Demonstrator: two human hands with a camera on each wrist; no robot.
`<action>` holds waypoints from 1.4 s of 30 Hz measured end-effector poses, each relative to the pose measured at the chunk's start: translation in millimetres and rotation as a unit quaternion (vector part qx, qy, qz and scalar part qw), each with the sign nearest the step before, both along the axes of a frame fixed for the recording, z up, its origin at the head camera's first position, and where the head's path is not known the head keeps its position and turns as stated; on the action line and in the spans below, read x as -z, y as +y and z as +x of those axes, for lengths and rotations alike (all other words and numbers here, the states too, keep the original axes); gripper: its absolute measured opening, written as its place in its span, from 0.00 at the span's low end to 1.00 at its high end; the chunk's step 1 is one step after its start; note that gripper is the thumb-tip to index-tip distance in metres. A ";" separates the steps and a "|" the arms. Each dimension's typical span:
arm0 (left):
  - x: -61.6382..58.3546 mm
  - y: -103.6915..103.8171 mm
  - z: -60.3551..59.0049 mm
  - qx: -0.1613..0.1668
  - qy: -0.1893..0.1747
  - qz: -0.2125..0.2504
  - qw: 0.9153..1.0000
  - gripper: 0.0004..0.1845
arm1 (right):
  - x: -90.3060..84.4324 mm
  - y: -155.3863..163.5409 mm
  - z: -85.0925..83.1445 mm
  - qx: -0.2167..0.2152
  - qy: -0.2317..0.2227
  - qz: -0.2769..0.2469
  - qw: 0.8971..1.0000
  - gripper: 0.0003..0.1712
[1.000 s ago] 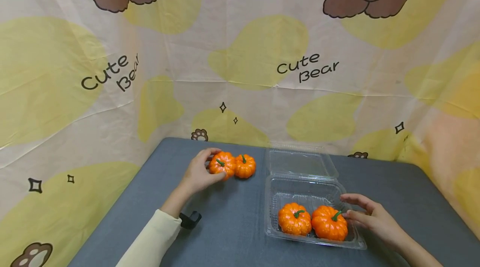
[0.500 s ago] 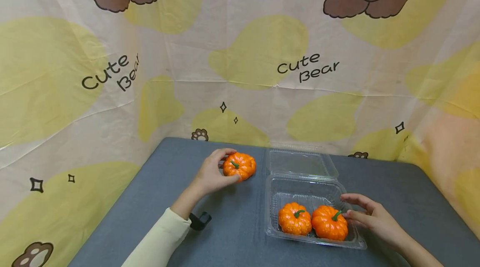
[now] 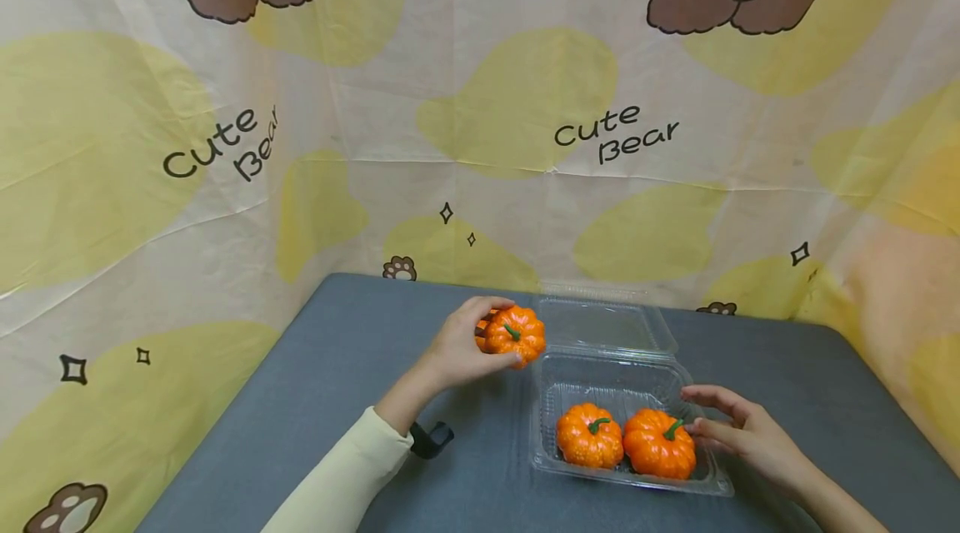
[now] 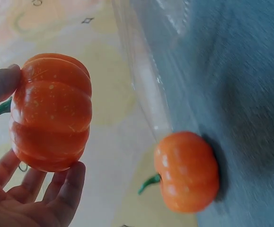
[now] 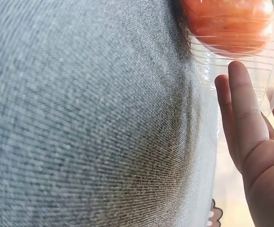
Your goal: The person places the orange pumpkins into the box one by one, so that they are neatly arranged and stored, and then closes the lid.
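Note:
My left hand (image 3: 467, 343) holds a small orange pumpkin (image 3: 516, 335) with a green stem, thumb on one side and fingers on the other. In the left wrist view this pumpkin (image 4: 51, 113) is raised off the table. A second pumpkin (image 4: 186, 172) sits on the table beyond it, mostly hidden behind the left hand in the head view. Two more pumpkins, one left (image 3: 589, 435) and one right (image 3: 659, 445), lie side by side in the front of a clear plastic container (image 3: 542, 408). My right hand (image 3: 750, 437) rests at the container's right rim, fingers fairly straight.
The container's hinged lid (image 3: 606, 327) lies folded back toward the wall. A grey cloth covers the table (image 3: 450, 466). Behind it hangs a printed bear curtain (image 3: 480, 100). A black strap mount (image 3: 432, 440) sits on the left wrist.
The left hand has moved right with its pumpkin, passing in front of the other loose pumpkin and toward the container. My right hand and the container have stayed in place.

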State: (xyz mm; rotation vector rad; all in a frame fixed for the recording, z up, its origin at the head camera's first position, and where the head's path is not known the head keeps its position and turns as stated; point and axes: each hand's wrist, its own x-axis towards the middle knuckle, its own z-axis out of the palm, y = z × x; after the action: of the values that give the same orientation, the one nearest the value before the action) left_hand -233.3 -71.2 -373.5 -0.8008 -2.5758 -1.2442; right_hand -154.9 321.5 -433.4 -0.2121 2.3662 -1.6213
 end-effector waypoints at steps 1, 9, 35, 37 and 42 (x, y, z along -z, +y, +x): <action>-1.0 3.5 0.2 0.003 -0.002 0.000 1.000 0.34 | -0.1 0.1 0.0 0.000 0.001 0.001 1.000 0.28; -1.9 28.1 -0.3 0.023 -0.009 -0.007 1.000 0.34 | -1.3 -0.5 0.8 -0.001 -0.003 0.002 1.000 0.29; -1.2 93.3 -10.1 0.119 -0.010 -0.073 0.990 0.33 | -3.6 -0.3 0.9 0.001 -0.013 -0.002 1.000 0.29; -1.5 97.3 -10.1 0.128 -0.015 -0.080 0.988 0.33 | -3.7 -0.1 0.8 0.001 -0.012 -0.003 1.000 0.29; -1.9 105.1 -10.9 0.141 -0.014 -0.099 0.985 0.33 | -4.2 -0.2 0.8 0.001 -0.011 -0.002 1.000 0.29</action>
State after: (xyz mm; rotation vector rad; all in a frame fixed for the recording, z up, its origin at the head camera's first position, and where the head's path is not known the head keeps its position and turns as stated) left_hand -244.2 33.9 -371.6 -1.2321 -2.7113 -1.0800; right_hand -154.0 321.3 -429.2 -0.1903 2.3483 -1.6211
